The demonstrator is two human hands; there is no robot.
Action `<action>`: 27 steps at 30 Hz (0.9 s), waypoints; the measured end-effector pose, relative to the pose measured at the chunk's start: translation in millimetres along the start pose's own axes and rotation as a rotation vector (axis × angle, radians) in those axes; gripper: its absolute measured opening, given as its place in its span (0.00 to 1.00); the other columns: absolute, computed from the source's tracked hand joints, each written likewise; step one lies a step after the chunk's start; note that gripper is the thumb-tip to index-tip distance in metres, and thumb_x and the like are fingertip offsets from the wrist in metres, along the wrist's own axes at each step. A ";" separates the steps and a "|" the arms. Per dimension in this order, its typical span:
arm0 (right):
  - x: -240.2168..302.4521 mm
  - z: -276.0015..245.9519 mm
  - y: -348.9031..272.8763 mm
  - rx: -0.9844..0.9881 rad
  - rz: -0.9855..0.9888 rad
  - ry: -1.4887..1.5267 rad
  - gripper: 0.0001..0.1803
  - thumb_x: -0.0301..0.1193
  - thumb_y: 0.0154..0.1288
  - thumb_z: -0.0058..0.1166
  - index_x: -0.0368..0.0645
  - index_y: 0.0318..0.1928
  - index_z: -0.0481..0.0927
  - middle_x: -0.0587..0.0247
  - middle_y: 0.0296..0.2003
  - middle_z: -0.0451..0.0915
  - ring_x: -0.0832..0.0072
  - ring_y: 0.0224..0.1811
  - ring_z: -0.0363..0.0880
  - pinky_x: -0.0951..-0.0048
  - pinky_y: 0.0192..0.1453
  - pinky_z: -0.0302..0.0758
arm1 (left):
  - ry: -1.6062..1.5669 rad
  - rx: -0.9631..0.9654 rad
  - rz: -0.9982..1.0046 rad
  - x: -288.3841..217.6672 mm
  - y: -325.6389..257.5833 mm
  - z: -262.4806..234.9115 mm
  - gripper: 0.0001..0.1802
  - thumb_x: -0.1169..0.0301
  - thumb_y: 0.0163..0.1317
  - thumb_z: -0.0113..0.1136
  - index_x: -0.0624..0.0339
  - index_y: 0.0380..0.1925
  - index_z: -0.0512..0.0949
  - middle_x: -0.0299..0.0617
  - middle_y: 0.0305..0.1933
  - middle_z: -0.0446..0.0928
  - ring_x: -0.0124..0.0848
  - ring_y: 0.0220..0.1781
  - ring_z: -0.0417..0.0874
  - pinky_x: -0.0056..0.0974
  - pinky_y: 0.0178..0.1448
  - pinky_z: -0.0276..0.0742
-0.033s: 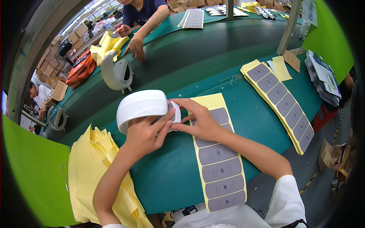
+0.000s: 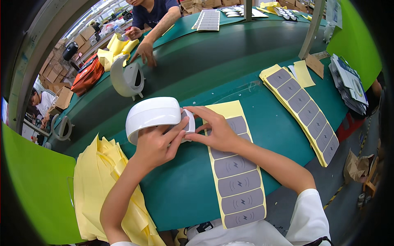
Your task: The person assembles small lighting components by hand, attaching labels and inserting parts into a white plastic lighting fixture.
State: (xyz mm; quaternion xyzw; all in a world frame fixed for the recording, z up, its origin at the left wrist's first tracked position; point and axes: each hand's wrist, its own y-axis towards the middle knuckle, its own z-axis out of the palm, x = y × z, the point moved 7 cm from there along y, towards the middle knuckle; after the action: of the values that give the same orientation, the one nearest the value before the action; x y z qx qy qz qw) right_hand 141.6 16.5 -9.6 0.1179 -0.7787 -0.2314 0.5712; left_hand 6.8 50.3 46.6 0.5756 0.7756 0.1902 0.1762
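A white curved device [image 2: 152, 110], a thick C-shaped loop, rests on the green work surface in front of me. My left hand [image 2: 155, 146] reaches into its opening, fingers closed together against a grey sticker [image 2: 184, 116] on the flat base. The fingertips partly cover that sticker. My right hand [image 2: 218, 130] grips the base's right end between thumb and fingers. Under my right hand and wrist lies a yellow-backed sheet of grey stickers [image 2: 236, 165], each with a lightning bolt mark. Its upper part is partly hidden by the hand.
A stack of sticker sheets [image 2: 308, 110] lies to the right, beside grey-white packs [image 2: 349, 84]. Crumpled yellow backing paper [image 2: 98, 176] piles up at left. Beyond runs a dark green conveyor [image 2: 230, 53] carrying another curved device [image 2: 123, 80], near a co-worker's hand [image 2: 145, 53].
The co-worker's hand across the conveyor has shifted slightly. My own hands and the white device show no visible movement.
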 end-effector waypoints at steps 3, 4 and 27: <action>-4.1 0.3 -0.6 0.029 0.051 0.040 0.37 0.29 0.53 0.69 0.41 0.64 0.69 0.53 0.60 0.71 0.65 0.58 0.75 0.69 0.48 0.85 | -0.026 0.013 0.000 2.0 -0.9 2.7 0.20 0.74 0.57 0.62 0.51 0.51 0.82 0.41 0.56 0.80 0.43 0.50 0.81 0.44 0.56 0.73; -2.9 -0.3 -0.6 0.029 0.051 0.040 0.37 0.29 0.53 0.69 0.41 0.64 0.69 0.53 0.60 0.71 0.65 0.58 0.75 0.69 0.48 0.85 | -0.023 0.007 0.008 1.8 -0.9 2.6 0.20 0.74 0.57 0.61 0.51 0.52 0.82 0.41 0.56 0.80 0.43 0.50 0.81 0.44 0.56 0.73; 47.8 -4.3 -15.8 -0.226 -0.605 -0.567 0.14 0.28 0.47 0.68 0.43 0.37 0.82 0.64 0.38 0.80 0.64 0.44 0.80 0.68 0.42 0.81 | -0.063 -0.003 0.027 -0.8 -0.2 -2.2 0.22 0.76 0.56 0.59 0.54 0.54 0.80 0.42 0.57 0.79 0.44 0.53 0.80 0.45 0.60 0.70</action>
State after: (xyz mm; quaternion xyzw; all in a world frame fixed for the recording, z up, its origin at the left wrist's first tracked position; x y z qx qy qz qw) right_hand 129.1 -19.6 23.5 0.2092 -0.8050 -0.4957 0.2502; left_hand 5.8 49.2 48.4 0.5914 0.7615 0.1756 0.1987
